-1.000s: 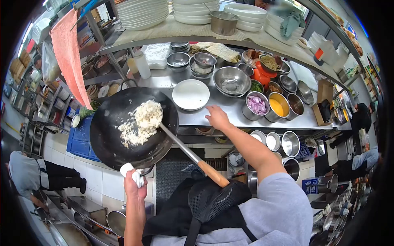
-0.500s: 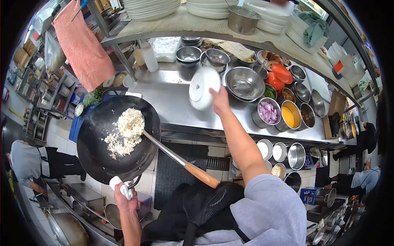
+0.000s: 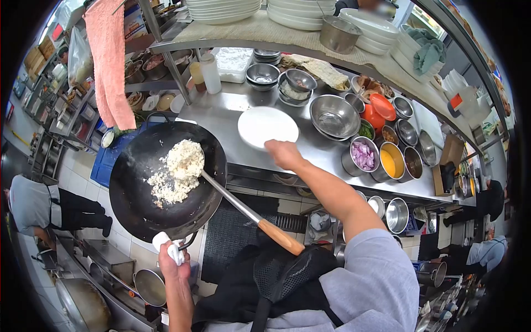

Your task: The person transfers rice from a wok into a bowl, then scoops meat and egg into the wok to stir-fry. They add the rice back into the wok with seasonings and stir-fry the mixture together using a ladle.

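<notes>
My left hand is closed around the handle of a large black wok, with a white cloth between palm and metal. Fried rice lies heaped in the wok. A ladle with a wooden grip rests in it, its bowl hidden by rice and its handle leaning over the rim towards my apron. My right hand pinches the near rim of a round white plate, which lies face up at the steel counter, right of the wok.
The steel counter carries metal bowls, chopped red onion and a pot of yellow liquid. Overhead, a shelf holds stacked plates. A pink towel hangs at the left. A person stands at far left.
The plate, earlier tilted with its underside showing, now faces up and sits lower and further left. My right hand moved with it. My left hand keeps its grip on the wok.
</notes>
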`<control>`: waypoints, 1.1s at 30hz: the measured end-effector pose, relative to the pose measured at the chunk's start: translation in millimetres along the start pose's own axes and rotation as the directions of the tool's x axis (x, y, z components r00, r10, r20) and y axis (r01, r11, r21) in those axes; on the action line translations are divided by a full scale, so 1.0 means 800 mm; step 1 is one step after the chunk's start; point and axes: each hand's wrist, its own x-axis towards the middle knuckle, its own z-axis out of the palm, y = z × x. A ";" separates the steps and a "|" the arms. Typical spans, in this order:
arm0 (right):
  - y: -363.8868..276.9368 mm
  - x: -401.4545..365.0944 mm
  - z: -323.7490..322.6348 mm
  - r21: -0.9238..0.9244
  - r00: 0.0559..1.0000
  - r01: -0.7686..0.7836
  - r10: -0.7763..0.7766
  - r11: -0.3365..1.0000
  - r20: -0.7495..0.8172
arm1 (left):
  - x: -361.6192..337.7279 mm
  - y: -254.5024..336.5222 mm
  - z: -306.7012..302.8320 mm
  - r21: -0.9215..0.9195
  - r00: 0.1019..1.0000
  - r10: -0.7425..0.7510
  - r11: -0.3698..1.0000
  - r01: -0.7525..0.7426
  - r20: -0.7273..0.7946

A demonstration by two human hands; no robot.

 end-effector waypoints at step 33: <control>-0.219 -0.154 -0.162 0.720 0.713 -0.563 0.201 -0.407 0.671 | 0.038 -0.025 0.009 0.205 0.976 0.077 0.971 -0.120 0.204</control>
